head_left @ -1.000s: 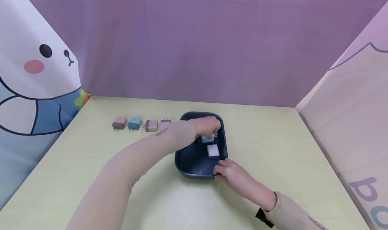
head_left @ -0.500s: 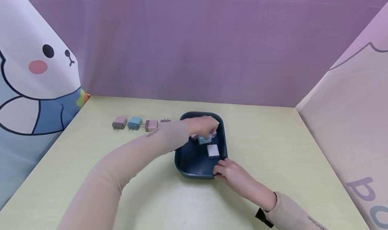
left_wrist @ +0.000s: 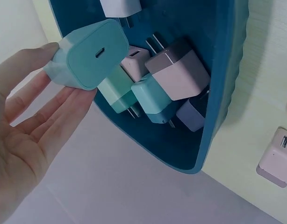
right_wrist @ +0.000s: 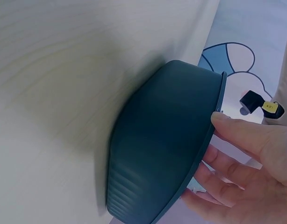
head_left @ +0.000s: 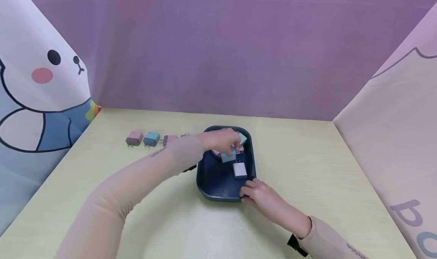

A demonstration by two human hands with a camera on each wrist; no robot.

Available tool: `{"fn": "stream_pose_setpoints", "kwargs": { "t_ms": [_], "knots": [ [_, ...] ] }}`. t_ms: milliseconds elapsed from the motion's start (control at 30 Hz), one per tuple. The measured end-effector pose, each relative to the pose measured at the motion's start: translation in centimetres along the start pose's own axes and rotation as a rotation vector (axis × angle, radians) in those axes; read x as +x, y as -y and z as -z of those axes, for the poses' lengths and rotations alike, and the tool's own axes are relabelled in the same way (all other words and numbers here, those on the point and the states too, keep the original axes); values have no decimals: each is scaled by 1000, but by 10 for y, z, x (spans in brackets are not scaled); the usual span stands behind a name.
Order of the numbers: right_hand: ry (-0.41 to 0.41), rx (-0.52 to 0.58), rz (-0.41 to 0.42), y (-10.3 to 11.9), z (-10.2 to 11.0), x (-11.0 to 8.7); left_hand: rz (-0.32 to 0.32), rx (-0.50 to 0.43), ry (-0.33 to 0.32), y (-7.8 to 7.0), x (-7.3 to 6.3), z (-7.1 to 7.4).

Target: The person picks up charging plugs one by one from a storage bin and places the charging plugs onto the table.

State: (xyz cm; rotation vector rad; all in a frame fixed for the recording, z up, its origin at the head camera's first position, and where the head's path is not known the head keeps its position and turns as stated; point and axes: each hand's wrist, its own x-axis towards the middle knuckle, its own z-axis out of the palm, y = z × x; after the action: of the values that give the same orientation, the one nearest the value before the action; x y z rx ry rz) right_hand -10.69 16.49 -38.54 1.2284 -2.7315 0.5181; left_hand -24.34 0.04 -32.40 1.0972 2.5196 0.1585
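My left hand (head_left: 221, 140) reaches over the far part of a dark blue plastic bin (head_left: 218, 189). Between thumb and fingers it pinches a light blue charger plug (left_wrist: 92, 56), with the slotted face showing in the left wrist view. Below that plug several more lie in the bin: a green one (left_wrist: 118, 88), a blue one (left_wrist: 154, 98) and a pink one with a dark end (left_wrist: 178, 70). A white charger plug (head_left: 240, 170) lies nearer the middle of the bin. My right hand (head_left: 261, 196) grips the bin's near right corner, thumb and fingers at the rim (right_wrist: 218, 102).
Left of the bin, a row of charger plugs stands on the pale table (head_left: 164, 228): a pink one (head_left: 134, 138), a blue one (head_left: 151, 138) and others partly behind my left sleeve (head_left: 112, 198). A purple cloth (head_left: 218, 54) hangs behind the table.
My left hand has drawn back leftward inside the bin with the light blue charger plug, baring a green one at the far right. The right hand has stayed at the corner.
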Motion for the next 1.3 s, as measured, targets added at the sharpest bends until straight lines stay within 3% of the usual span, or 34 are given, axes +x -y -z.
{"fn": "stream_pose_setpoints", "kwargs": {
  "t_ms": [433, 1300],
  "knots": [
    [6, -4, 0, -1, 1, 1, -26, -45, -78, 7, -17, 7],
    [-7, -7, 12, -4, 0, 3, 16, -420, -243, 26, -40, 2]
  ]
}}
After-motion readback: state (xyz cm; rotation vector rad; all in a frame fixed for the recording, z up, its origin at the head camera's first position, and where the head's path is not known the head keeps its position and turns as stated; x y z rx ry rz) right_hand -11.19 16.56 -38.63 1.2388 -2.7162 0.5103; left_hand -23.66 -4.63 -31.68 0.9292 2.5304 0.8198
